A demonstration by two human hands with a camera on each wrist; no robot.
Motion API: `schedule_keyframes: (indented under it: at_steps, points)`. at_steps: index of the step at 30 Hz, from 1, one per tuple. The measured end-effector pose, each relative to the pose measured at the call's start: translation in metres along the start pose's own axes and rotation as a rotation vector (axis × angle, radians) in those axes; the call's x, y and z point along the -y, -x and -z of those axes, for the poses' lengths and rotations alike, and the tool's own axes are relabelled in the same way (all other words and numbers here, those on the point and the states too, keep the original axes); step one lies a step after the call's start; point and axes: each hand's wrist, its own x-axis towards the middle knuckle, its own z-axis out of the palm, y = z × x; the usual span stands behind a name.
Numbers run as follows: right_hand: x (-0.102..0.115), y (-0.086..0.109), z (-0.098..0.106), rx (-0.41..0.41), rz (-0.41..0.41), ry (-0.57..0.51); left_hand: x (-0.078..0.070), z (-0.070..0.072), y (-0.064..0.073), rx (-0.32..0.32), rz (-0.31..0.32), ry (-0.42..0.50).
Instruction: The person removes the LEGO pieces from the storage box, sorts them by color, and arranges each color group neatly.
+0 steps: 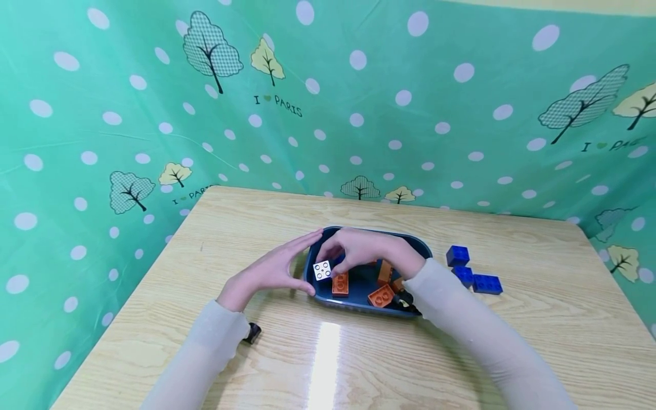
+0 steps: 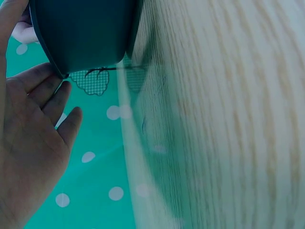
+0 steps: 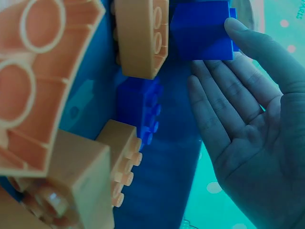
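Note:
Over the left end of a dark blue bin (image 1: 359,304), my right hand (image 1: 353,247) pinches a square blue toy brick (image 3: 202,31) between thumb and fingers. In the head view this brick's studded top (image 1: 322,270) looks white with glare. My left hand (image 1: 274,267) spans the bin's left end, fingers mostly straight. Its fingertips (image 2: 40,74) touch the rim in the left wrist view. Inside the bin lie several orange bricks (image 1: 340,285) and another blue brick (image 3: 138,102), partly hidden by my right hand and forearm in the head view.
To the right of the bin, three blue bricks (image 1: 487,283) lie on the wooden table (image 1: 256,228). A green cloth (image 1: 307,131) with white dots and trees hangs behind the table. Beside my left cuff is a small dark object (image 1: 252,333).

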Motion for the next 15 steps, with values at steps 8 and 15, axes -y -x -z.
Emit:
schedule_keyframes:
  at_steps: [8,15]
  points:
    - [0.003,0.009,0.008,-0.035,0.003,0.000,0.000,0.000,-0.001,0.007,0.016,0.012]
    - [0.006,0.018,0.017,-0.091,0.005,0.038,-0.001,0.000,0.000,0.012,0.034,0.027]
